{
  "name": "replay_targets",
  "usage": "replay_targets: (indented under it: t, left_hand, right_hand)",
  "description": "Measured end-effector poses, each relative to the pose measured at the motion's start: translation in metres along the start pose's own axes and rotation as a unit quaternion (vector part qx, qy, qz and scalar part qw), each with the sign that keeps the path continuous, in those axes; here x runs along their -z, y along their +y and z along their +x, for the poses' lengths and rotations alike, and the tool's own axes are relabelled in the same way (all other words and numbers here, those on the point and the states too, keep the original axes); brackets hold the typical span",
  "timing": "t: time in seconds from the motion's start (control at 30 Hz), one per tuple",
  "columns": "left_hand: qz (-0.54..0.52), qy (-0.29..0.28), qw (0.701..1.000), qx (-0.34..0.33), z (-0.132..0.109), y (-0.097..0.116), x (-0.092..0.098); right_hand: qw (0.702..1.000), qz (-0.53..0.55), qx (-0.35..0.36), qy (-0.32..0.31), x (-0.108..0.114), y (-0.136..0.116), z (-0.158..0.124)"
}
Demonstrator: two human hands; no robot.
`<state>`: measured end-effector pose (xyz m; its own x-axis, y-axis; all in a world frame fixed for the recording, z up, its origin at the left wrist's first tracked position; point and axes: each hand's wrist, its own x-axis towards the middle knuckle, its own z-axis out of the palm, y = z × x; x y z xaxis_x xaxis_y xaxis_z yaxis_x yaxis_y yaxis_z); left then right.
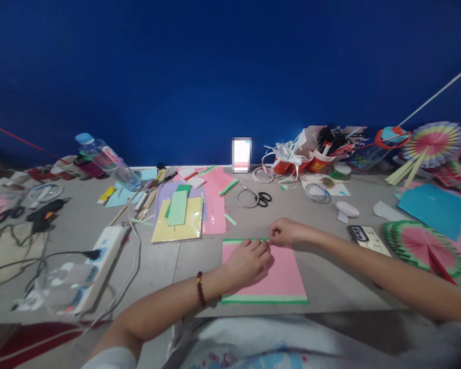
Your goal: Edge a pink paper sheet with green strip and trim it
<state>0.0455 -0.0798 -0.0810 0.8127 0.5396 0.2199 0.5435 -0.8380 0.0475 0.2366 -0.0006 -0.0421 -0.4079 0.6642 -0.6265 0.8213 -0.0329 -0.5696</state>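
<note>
While left hand [249, 261] lies loosely open on pink paper [286, 271], right hand [284, 232] curled (hold unclear) — scissors [260, 198] beyond, phone [370, 241] rightward

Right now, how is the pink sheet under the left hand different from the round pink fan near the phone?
The pink sheet lies flat, but the round fan is folded into pleats. The sheet has straight edges, while the fan's outline is curved. Both are pink with green along their edges.
</note>
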Motion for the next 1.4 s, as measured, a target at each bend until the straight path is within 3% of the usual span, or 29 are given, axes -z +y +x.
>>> replay_targets:
  t: [0.23, 0.6, 0.93, 1.4]
  left_hand:
    - [0.027, -0.001, 1.0, -0.007, 0.002, 0.004, 0.001]
    - [0.028, -0.001, 1.0, -0.008, 0.002, 0.003, 0.003]
    - [0.038, 0.004, 0.999, -0.003, 0.001, 0.006, 0.002]
    - [0.04, 0.01, 0.999, -0.004, 0.002, 0.006, 0.003]
  right_hand:
    - [0.994, 0.096, 0.024, -0.045, 0.004, 0.013, -0.008]
    - [0.981, 0.189, 0.05, 0.015, 0.004, 0.047, -0.033]
    - [0.98, 0.112, 0.091, 0.134, -0.012, 0.057, -0.033]
    - [0.985, 0.061, 0.063, 0.15, -0.013, 0.054, -0.03]
